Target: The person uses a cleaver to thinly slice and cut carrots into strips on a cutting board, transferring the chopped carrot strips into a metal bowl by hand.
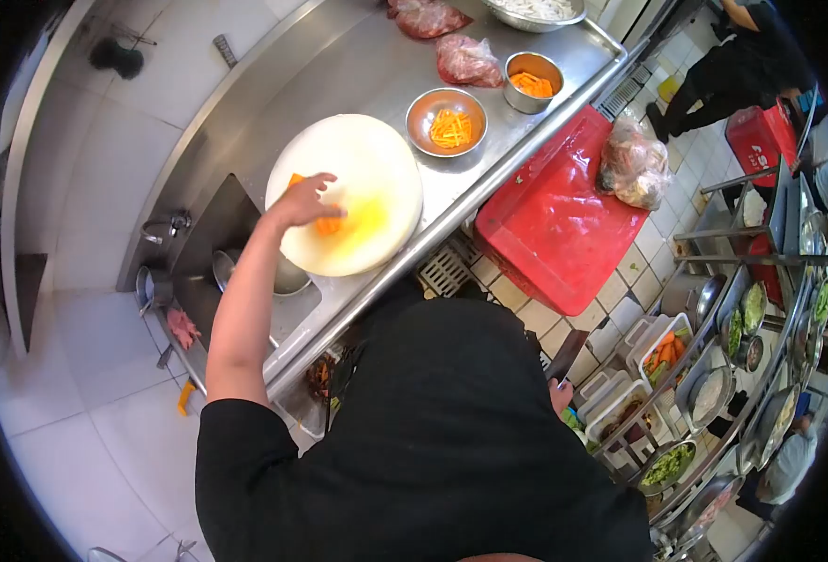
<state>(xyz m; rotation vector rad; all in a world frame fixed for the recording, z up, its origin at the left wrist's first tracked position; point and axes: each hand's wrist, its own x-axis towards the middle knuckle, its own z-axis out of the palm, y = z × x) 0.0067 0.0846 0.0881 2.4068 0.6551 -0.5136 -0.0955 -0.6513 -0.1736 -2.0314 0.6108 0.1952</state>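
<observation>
My left hand (303, 202) is above the round white cutting board (377, 155), fingers apart and curved. Orange pieces that look like carrot (329, 226) lie by its fingers, and one more shows past the knuckles. Whether the fingertips touch them I cannot tell. A wet orange-yellow stain marks the board. Down at my side, my right hand (560, 397) is closed on the handle of a cleaver (568, 354), its wide dark blade pointing away from me. A metal bowl (417, 140) of orange strips stands just beyond the board.
Farther along the steel counter (339, 56) are a deeper bowl (543, 105) of orange pieces and bagged meat (467, 61). A red lidded bin (564, 220) stands on the floor beside it. Shelves with vegetable trays (667, 464) are at right; another person (732, 61) stands beyond.
</observation>
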